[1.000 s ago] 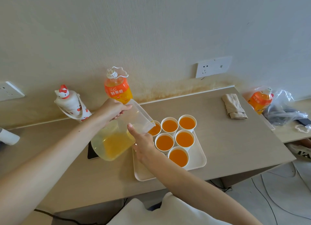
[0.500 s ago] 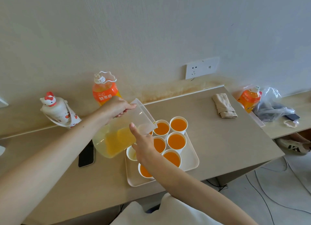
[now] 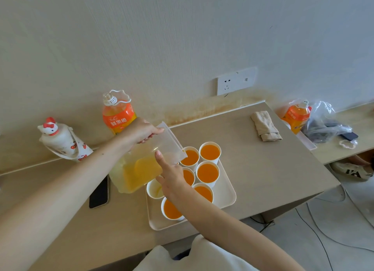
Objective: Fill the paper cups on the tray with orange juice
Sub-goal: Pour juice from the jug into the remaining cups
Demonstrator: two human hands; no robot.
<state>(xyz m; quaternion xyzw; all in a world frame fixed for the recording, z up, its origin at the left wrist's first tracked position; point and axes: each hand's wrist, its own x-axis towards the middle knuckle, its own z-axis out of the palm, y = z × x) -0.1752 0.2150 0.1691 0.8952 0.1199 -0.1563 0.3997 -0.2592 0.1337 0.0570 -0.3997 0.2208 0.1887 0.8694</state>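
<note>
Pitcher (image 3: pixel 141 165): translucent, part-full of orange juice, tilted, spout over rear-left paper cup (image 3: pixel 189 157); judged mid-pour or top-up.
Gripped at rear rim by left hand (image 3: pixel 144 130), fingers curled round it, bearing weight.
Right hand (image 3: pixel 172 176): index finger straight against pitcher side, likely steadying; other fingers loosely curled, holding nothing.
Tray (image 3: pixel 228 199), near table front edge: seven cups, six filled orange, nearly empty cup (image 3: pixel 154 189) at front-left.
Bottle (image 3: pixel 118 118) behind, uncapped. Label: 鲜果橙.
Second bottle (image 3: pixel 296 116), far right: print too small to read.

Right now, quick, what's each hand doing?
Left hand: grips the juice pitcher.
Right hand: open, straight fingers resting against the pitcher.
</note>
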